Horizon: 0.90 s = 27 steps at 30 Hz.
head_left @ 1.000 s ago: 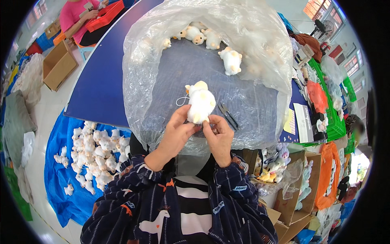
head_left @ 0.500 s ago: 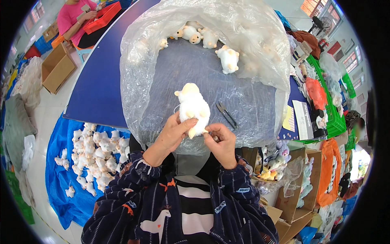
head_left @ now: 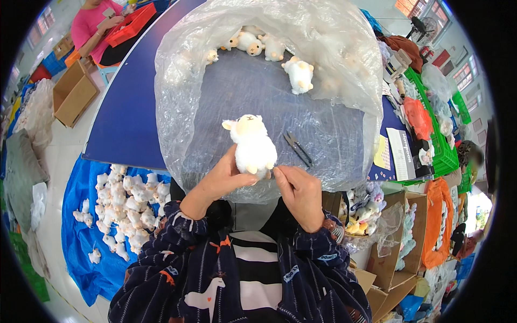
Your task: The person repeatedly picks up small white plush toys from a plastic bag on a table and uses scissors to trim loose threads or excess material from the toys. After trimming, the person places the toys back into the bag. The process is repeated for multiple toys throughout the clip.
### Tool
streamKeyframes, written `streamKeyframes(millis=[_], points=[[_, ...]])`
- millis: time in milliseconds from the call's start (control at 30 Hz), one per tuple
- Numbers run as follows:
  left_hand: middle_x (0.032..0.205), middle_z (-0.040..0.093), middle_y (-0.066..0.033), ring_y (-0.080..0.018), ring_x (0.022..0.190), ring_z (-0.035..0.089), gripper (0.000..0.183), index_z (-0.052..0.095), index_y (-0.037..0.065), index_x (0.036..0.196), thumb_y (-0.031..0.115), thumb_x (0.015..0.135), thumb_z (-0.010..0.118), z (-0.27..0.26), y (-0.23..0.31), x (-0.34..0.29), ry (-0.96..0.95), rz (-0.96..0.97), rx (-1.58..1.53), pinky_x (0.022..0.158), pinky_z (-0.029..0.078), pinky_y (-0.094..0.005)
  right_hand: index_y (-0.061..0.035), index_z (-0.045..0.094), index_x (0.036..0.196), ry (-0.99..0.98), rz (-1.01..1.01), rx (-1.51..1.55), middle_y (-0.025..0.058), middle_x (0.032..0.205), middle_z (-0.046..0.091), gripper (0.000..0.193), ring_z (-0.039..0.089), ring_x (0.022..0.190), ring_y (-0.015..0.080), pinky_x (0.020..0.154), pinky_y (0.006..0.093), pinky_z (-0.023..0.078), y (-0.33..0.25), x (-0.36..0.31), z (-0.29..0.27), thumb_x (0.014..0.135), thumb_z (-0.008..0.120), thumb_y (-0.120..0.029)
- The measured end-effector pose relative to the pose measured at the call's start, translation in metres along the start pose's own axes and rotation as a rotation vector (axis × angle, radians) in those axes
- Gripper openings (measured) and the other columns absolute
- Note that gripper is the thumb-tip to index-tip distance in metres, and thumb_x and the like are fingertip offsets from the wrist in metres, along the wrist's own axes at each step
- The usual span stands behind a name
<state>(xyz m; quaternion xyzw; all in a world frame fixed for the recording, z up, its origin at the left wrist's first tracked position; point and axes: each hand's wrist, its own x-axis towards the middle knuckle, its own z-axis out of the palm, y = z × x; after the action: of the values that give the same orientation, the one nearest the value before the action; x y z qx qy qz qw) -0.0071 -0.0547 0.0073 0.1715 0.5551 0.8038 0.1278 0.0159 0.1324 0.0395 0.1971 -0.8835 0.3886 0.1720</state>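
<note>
A small white plush sheep point(head_left: 255, 148) with cream ears and feet is upright over the near part of the clear plastic bag point(head_left: 180, 107). My left hand point(head_left: 222, 177) is closed round its lower back and side. My right hand point(head_left: 299, 194) pinches at the foot on the toy's right side, thumb and forefinger together. What lies between those fingertips is too small to make out. Black-handled thread snips point(head_left: 298, 148) lie on the plastic to the right of the toy. Farther off, another plush sheep point(head_left: 298, 75) lies on its own.
Several more plush sheep point(head_left: 250, 43) lie inside the bag's far end. A big heap of them point(head_left: 126, 207) covers a blue sheet point(head_left: 81, 258) at lower left. Cardboard boxes point(head_left: 401, 242) stand at right. A person in pink point(head_left: 91, 29) sits at far left with a red tray point(head_left: 131, 26).
The plush sheep has been tipped so its face now shows and its underside points toward me. My right hand has shifted slightly right, still at the foot.
</note>
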Motion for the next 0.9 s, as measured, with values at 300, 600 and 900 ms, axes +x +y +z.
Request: streamKeyframes(millis=[300, 600, 900], points=[[0.099, 0.06, -0.0053, -0.0133, 0.089, 0.059, 0.032, 0.051, 0.002, 0.112, 0.018, 0.086, 0.06, 0.004, -0.002, 0.005, 0.173, -0.071, -0.096, 0.071, 0.049, -0.0262, -0.0011, 0.063, 0.082, -0.013, 0.075, 0.093, 0.0118, 0.065, 0.06, 0.012, 0.058, 0.052, 0.0249, 0.046, 0.0307, 0.042, -0.008, -0.009, 0.017, 0.083, 0.062, -0.013], [0.102, 0.057, -0.0072, -0.0156, 0.092, 0.059, 0.035, 0.048, 0.001, 0.116, 0.02, 0.088, 0.056, -0.004, -0.015, 0.012, 0.131, -0.183, -0.342, 0.075, 0.05, -0.0294, 0.0018, 0.066, 0.08, -0.171, 0.134, 0.567, 0.0094, 0.062, 0.061, 0.016, 0.054, 0.052, 0.0109, 0.048, 0.0252, 0.041, 0.01, -0.011, 0.022, 0.084, 0.064, -0.014], [0.101, 0.059, -0.0065, -0.0153, 0.09, 0.059, 0.039, 0.048, 0.002, 0.116, 0.032, 0.092, 0.049, -0.004, -0.008, 0.017, 0.107, -0.16, -0.408, 0.076, 0.05, -0.0304, 0.0016, 0.066, 0.08, -0.248, 0.037, 0.385, 0.0077, 0.061, 0.06, 0.015, 0.055, 0.051, 0.012, 0.049, 0.0242, 0.042, 0.008, 0.001, 0.007, 0.082, 0.065, -0.014]])
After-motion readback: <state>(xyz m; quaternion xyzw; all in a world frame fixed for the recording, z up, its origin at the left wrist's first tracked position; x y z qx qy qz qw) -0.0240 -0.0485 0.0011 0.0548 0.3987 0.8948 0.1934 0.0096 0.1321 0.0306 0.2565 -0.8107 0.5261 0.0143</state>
